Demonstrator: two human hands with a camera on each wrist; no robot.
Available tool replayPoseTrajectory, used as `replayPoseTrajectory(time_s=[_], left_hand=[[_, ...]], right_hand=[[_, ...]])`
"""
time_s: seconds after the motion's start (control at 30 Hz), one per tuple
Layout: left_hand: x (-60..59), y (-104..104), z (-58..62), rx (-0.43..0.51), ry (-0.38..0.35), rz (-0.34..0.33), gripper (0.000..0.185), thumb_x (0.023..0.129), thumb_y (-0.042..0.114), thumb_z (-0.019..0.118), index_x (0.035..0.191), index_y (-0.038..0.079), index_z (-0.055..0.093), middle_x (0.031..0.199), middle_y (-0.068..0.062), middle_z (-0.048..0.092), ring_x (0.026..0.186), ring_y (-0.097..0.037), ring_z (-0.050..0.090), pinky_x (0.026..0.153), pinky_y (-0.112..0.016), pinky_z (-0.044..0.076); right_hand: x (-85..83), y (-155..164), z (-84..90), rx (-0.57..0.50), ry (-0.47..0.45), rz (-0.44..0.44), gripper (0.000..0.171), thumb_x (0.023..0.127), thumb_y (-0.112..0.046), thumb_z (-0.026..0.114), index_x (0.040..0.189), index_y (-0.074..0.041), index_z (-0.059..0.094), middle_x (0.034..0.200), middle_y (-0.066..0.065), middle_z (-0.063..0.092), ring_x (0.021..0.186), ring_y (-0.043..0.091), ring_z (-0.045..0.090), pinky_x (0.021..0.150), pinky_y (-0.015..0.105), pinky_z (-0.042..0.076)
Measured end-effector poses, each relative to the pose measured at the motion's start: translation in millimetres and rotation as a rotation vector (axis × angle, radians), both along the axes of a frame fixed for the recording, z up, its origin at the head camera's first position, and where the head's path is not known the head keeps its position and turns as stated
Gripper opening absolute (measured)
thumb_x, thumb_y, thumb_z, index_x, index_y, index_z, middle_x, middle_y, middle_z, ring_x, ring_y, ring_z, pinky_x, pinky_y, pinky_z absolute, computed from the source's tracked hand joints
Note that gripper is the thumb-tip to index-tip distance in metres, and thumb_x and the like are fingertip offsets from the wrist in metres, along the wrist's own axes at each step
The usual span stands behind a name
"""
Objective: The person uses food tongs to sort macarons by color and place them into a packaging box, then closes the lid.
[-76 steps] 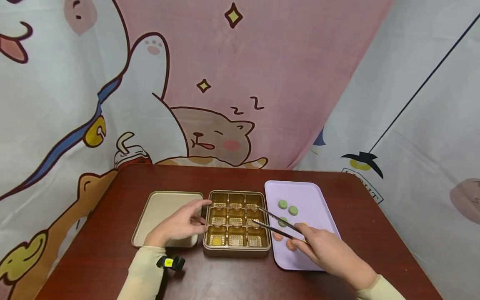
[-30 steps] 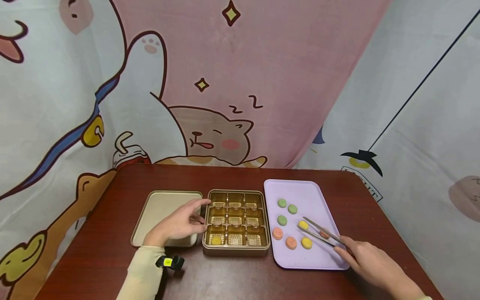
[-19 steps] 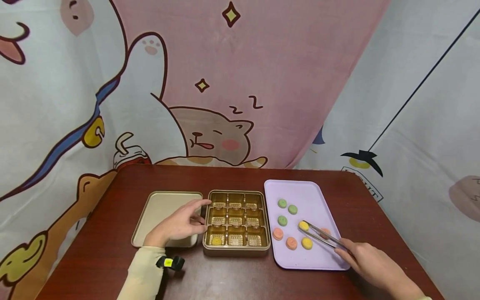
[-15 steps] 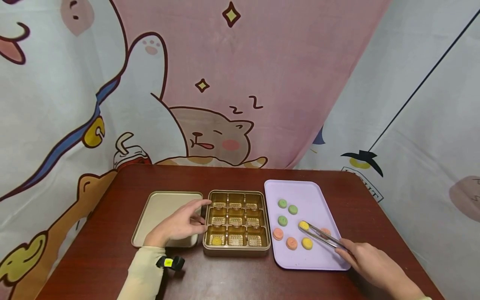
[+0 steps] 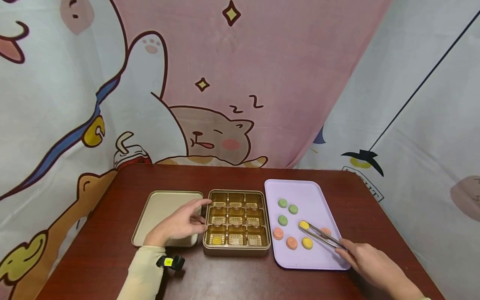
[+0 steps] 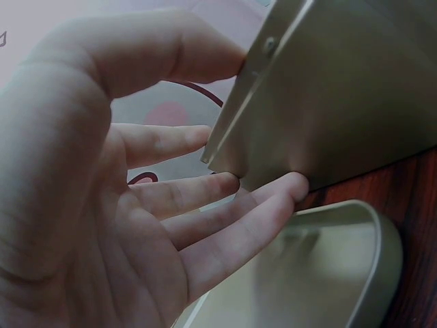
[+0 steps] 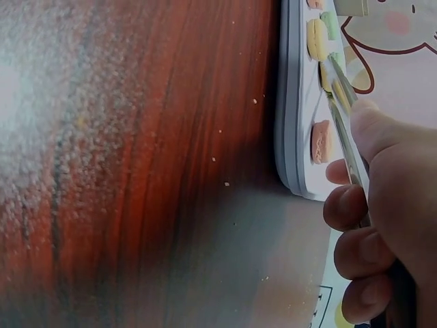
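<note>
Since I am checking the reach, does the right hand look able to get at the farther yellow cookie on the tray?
Probably yes: the right hand holds the tongs, whose tips stand on either side of that yellow cookie, and nothing lies on top of it.

Left sleeve (image 5: 141, 273): pale cream, down to the wrist. Black strap (image 5: 160, 261) over it, chunky black block (image 5: 178, 263), bright yellow label (image 5: 168, 262). Right sleeve (image 5: 425, 298): just a pale edge in sight. Left grip (image 5: 178, 225) and right grip (image 5: 369, 260): both bare.
</note>
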State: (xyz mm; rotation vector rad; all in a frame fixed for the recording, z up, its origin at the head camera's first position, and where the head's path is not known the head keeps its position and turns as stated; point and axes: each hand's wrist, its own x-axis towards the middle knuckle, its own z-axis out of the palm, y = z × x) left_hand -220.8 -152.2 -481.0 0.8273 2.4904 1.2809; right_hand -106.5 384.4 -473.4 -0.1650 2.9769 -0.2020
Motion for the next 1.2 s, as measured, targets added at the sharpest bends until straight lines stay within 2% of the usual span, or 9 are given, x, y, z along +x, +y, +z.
replayPoseTrajectory(time_s=[0.07, 0.2, 0.3, 0.43, 0.5, 0.7, 0.9, 1.07, 1.2], left_hand=[[-0.2, 0, 0.0, -0.001, 0.001, -0.001, 0.078, 0.088, 0.007, 0.078, 0.157, 0.004, 0.042, 0.155, -0.022, 0.046, 0.103, -0.022, 0.072, 0.09, -0.033, 0.062], [-1.1, -1, 0.0, -0.004, 0.004, -0.002, 0.078, 0.088, 0.008, 0.079, 0.157, 0.005, 0.042, 0.155, -0.022, 0.047, 0.103, -0.023, 0.072, 0.09, -0.034, 0.062], [-1.8, -1, 0.4, -0.008, 0.003, 0.0, 0.078, 0.089, 0.01, 0.079, 0.157, 0.005, 0.042, 0.155, -0.021, 0.047, 0.103, -0.022, 0.072, 0.09, -0.035, 0.062], [-2.3, -1, 1.1, -0.006, -0.001, 0.005, 0.078, 0.089, 0.01, 0.079, 0.158, 0.006, 0.042, 0.155, -0.021, 0.046, 0.104, -0.022, 0.071, 0.09, -0.034, 0.062], [-2.5, -1, 1.3, -0.004, -0.001, 0.006, 0.078, 0.089, 0.01, 0.079, 0.158, 0.006, 0.042, 0.155, -0.021, 0.046, 0.104, -0.022, 0.071, 0.09, -0.033, 0.062], [-1.8, -1, 0.7, -0.001, 0.001, 0.005, 0.078, 0.089, 0.01, 0.08, 0.157, 0.006, 0.043, 0.155, -0.021, 0.046, 0.103, -0.024, 0.071, 0.089, -0.032, 0.062], [-0.8, 0, -0.4, 0.004, 0.0, 0.002, 0.079, 0.088, 0.009, 0.08, 0.157, 0.005, 0.042, 0.155, -0.022, 0.046, 0.102, -0.024, 0.071, 0.088, -0.03, 0.062], [-0.5, 0, -1.2, 0.008, -0.002, 0.001, 0.079, 0.088, 0.009, 0.08, 0.158, 0.004, 0.042, 0.155, -0.023, 0.046, 0.102, -0.024, 0.071, 0.088, -0.029, 0.062], [-0.9, -1, -2.2, 0.011, -0.003, 0.0, 0.079, 0.088, 0.009, 0.08, 0.157, 0.004, 0.042, 0.155, -0.023, 0.046, 0.103, -0.024, 0.071, 0.089, -0.031, 0.062]], right_hand=[[-0.2, 0, -0.7, -0.005, -0.009, -0.004, 0.049, 0.098, -0.039, 0.072, 0.127, 0.001, 0.071, 0.093, 0.001, 0.074, 0.073, 0.013, 0.056, 0.06, 0.029, 0.05], [-1.0, 0, -1.1, -0.017, -0.021, -0.011, 0.05, 0.099, -0.04, 0.071, 0.126, 0.001, 0.071, 0.097, 0.003, 0.076, 0.074, 0.013, 0.058, 0.066, 0.037, 0.061], [-0.1, 0, -0.9, -0.022, -0.006, -0.006, 0.047, 0.098, -0.039, 0.071, 0.124, 0.0, 0.072, 0.093, 0.001, 0.075, 0.073, 0.011, 0.058, 0.067, 0.037, 0.063], [1.6, -1, -0.6, -0.023, 0.033, 0.013, 0.042, 0.099, -0.039, 0.071, 0.119, -0.003, 0.072, 0.078, -0.01, 0.064, 0.069, 0.008, 0.053, 0.058, 0.026, 0.05], [2.2, -2, -0.1, -0.023, 0.053, 0.021, 0.04, 0.099, -0.04, 0.07, 0.118, -0.004, 0.072, 0.075, -0.012, 0.06, 0.068, 0.007, 0.052, 0.056, 0.025, 0.045], [3.2, -4, 1.8, -0.029, 0.121, 0.034, 0.04, 0.099, -0.041, 0.072, 0.116, -0.004, 0.073, 0.087, -0.005, 0.072, 0.069, 0.007, 0.055, 0.059, 0.028, 0.056], [3.3, -9, 2.6, -0.034, 0.174, 0.035, 0.035, 0.099, -0.038, 0.074, 0.111, -0.006, 0.074, 0.084, -0.006, 0.071, 0.066, 0.005, 0.053, 0.059, 0.029, 0.059], [3.1, -14, 3.7, -0.038, 0.234, 0.045, 0.032, 0.099, -0.038, 0.074, 0.109, -0.007, 0.075, 0.086, -0.006, 0.074, 0.067, 0.004, 0.056, 0.064, 0.034, 0.064], [3.7, -18, 5.2, -0.038, 0.304, 0.066, 0.028, 0.097, -0.035, 0.076, 0.108, -0.01, 0.076, 0.087, -0.008, 0.074, 0.068, 0.0, 0.058, 0.064, 0.031, 0.063]])
